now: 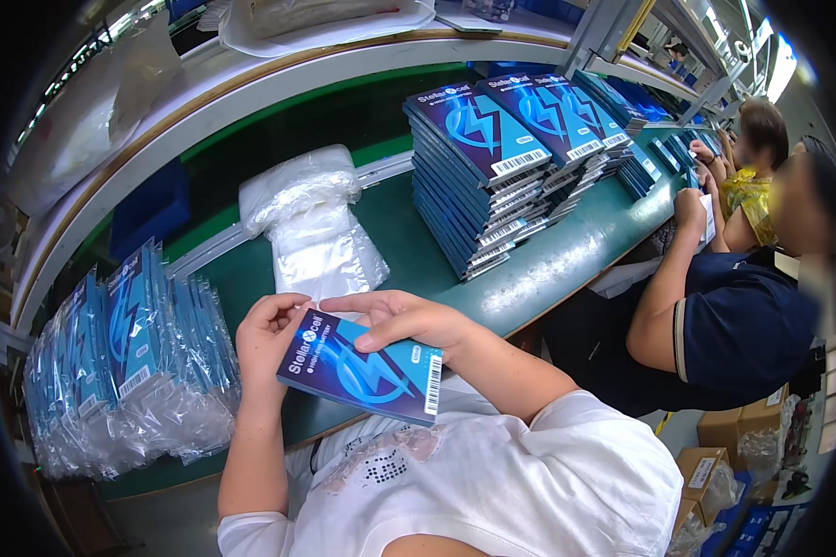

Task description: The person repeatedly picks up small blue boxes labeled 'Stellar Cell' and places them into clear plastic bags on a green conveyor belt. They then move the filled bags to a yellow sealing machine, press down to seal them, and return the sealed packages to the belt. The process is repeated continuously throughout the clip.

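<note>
Flat blue-purple rectangular box (367, 379), wearer's side of clear plastic bag pile (320, 255). Right grip (413, 321) closed on box; left grip (266, 327) curled at corner, hold unclear. Likely positioning step; next calls for steady edges.

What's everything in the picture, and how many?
Held box: one, blue-purple, centre
Loose boxes: many, blue, stacked right of centre
Bagged boxes: many, blue, bench's left end
Clear bags: one pile, whitish, bench middle
Bench: one, green, under stacks
Shelf: one, pale, above the bench
Cartons: several, brown, lower right
Co-workers: at least two, navy and yellow clothes, right
Shirt: one, white, bottom
Left fingers: one set, bare, by held box's corner
Right fingers: one set, bare, gripping held box
</note>
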A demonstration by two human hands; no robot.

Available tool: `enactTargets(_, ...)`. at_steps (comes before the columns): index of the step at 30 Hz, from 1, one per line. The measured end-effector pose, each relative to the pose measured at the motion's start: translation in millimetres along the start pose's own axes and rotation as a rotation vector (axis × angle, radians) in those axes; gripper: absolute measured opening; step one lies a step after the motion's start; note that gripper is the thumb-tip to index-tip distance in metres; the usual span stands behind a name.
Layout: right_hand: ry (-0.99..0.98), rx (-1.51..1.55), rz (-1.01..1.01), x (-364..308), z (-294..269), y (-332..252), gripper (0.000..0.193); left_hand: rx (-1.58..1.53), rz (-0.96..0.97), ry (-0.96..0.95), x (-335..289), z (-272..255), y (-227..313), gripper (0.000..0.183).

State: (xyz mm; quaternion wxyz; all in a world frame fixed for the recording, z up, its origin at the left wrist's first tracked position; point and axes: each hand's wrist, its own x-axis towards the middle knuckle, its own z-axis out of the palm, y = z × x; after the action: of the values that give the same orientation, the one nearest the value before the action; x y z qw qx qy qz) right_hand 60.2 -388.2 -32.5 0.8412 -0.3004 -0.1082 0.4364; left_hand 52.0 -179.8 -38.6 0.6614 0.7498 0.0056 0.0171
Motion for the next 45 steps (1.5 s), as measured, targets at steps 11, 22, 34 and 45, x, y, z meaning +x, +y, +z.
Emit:
enactTargets(11,0.248,-0.479,-0.040,1,-4,-3,0.063,-0.192,-0.080,-0.042,-8,-18,1,0.021)
enactTargets(22,0.529,-0.448,-0.367,7,-6,18,0.031,0.447,0.467,0.074,-17,-12,12,0.025)
enactTargets(34,0.602,-0.564,-0.530,4,24,31,0.018,-0.379,0.126,-0.004,-29,26,27,0.033)
enactTargets(45,0.661,-1.173,-1.016,-3,55,9,0.054,-0.708,0.045,-0.361,-50,28,52,0.027)
